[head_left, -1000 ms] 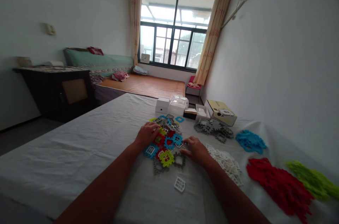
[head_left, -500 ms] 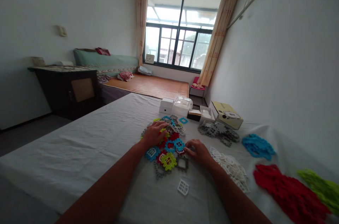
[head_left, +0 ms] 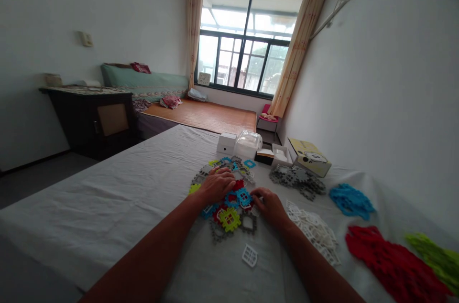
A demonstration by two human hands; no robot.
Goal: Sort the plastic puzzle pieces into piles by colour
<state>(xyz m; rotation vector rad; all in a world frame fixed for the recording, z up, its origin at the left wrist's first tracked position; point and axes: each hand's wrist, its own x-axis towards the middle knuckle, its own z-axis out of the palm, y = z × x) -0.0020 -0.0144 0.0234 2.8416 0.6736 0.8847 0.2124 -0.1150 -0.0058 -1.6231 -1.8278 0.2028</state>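
A mixed pile of interlocking plastic building tiles lies on the white-covered table (head_left: pixel 143 183). My left hand (head_left: pixel 217 184) rests palm down on the pile, fingers stretched over the tiles and hiding some. At the pile's right edge is my right hand (head_left: pixel 268 203), fingers loosely bent, thumb and index finger apart beside a blue tile with a window insert (head_left: pixel 244 197). Nearer me are a yellow-green tile (head_left: pixel 230 219) and a grey square frame tile (head_left: pixel 248 222). A loose white window piece (head_left: pixel 250 255) lies between my forearms.
Sorted heaps lie to the right: grey tiles (head_left: pixel 296 178), white window pieces (head_left: pixel 315 231), blue tiles (head_left: pixel 350 200), red tiles (head_left: pixel 390 260) and yellow-green tiles (head_left: pixel 435 255). Behind the pile stand a white box (head_left: pixel 226 143), a clear plastic container (head_left: pixel 248 143) and a yellow carton (head_left: pixel 309 157).
My left hand has shifted slightly right and now covers more of the tiles in the middle of the pile. My right hand stays by the pile's right edge. The camera view has moved slightly.
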